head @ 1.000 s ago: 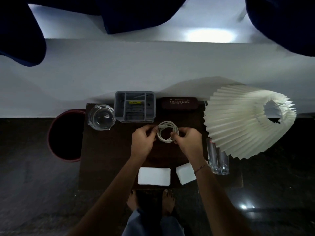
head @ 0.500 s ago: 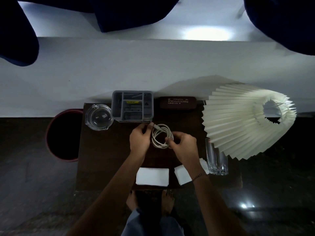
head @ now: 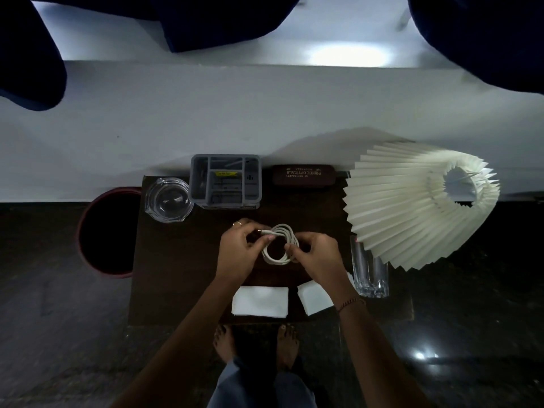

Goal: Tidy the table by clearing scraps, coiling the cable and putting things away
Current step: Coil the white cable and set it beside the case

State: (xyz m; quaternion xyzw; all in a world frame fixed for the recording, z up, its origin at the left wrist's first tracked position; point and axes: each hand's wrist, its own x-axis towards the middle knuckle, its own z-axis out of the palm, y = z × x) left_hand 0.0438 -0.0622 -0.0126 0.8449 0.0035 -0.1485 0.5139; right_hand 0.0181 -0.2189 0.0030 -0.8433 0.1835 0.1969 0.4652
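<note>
Cable, white, coiled into loops, sits at frame centre above the worktop. Left hand pinches its left side; right hand pinches its right side, fingers curled closed.

Organizer behind cable; napkins before; glass right.

right napkin half under wrist, organizer contents unreadable
</note>
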